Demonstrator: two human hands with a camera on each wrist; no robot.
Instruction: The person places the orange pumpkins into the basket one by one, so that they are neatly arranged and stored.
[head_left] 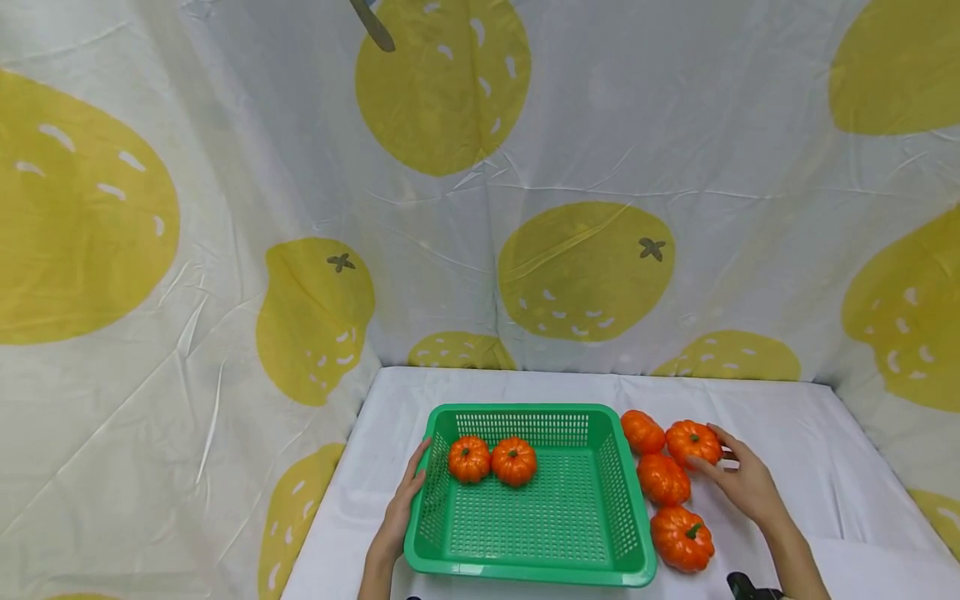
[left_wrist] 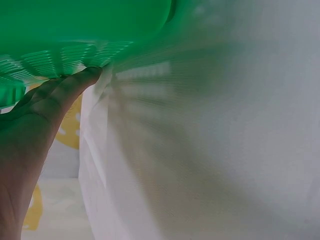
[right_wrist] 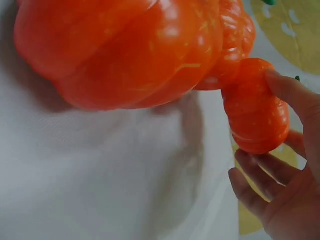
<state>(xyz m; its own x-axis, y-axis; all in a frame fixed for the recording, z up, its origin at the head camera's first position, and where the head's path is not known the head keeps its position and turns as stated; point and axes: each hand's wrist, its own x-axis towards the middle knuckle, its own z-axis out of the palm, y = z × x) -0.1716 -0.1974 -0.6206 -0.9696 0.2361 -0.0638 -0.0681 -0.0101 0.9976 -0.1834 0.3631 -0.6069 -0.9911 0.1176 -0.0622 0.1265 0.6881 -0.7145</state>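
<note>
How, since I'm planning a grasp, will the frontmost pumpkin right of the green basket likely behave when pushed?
The frontmost pumpkin may feel slippery, as its surface shines with highlights. It is probably stiff: its rounded, ribbed sides show no sagging. Its squat, stem-up stance suggests sliding or rocking more than free rolling.

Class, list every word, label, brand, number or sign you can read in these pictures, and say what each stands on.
None: no readable text on the green basket, orange pumpkins or fruit-print backdrop.
Dark object at the head view's bottom edge: too small to tell.
</note>
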